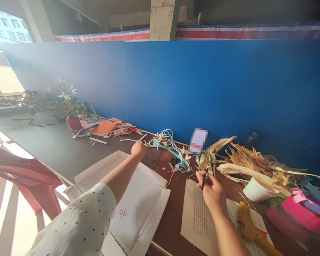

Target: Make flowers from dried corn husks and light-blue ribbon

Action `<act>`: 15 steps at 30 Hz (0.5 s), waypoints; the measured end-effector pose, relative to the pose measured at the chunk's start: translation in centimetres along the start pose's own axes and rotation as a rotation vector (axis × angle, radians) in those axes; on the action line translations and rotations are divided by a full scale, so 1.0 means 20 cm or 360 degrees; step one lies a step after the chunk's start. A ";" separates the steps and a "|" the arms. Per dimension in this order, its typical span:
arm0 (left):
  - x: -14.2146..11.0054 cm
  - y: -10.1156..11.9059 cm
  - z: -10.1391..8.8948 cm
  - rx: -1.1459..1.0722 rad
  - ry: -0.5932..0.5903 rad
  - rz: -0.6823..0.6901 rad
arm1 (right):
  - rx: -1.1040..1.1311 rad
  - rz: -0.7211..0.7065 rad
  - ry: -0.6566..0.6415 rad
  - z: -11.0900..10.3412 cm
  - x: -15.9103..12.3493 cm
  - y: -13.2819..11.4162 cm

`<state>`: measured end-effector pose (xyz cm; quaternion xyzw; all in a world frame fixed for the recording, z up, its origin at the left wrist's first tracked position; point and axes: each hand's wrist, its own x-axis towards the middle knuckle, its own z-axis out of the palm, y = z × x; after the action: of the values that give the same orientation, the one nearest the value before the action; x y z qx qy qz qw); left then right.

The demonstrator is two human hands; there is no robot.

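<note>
My left hand (139, 150) is closed at the far side of the open cardboard box (138, 192). From its fingers sticks a thin whitish pen-like stick (142, 137), too small to name surely. Over the printed sheet (196, 217), my right hand (212, 188) grips a slim black pen-like tool (203, 182). Just beyond the right fingers lie dry corn husks (208, 160). Between the hands are pale blue ribbon and cord (180, 156) with small husk flowers, and the dark handles of scissors (174, 161).
Coloured paper (104, 128) and sticks lie left of centre. Husk flowers (65, 94) stand farther left. At right are a husk pile (249, 158), a white cup (259, 190), a yellow glue gun (246, 222) and a pink item (301, 213). A blue panel (216, 85) borders the table.
</note>
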<state>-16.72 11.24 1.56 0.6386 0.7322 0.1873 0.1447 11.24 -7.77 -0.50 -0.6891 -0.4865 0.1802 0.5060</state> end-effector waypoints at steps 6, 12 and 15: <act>-0.04 0.01 -0.03 0.0043 0.0123 0.0050 | -0.0003 0.0027 0.0011 0.00 0.00 0.01; -0.05 -0.02 -0.01 0.0034 0.0139 0.0067 | 0.0029 0.0016 0.0009 0.00 0.01 0.02; -0.06 -0.03 0.01 0.0008 0.0137 0.0081 | 0.0044 0.0003 0.0014 0.00 0.02 0.03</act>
<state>-17.05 9.91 1.08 0.6487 0.7218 0.2164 0.1067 11.65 -7.48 -1.04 -0.6833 -0.4811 0.1842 0.5174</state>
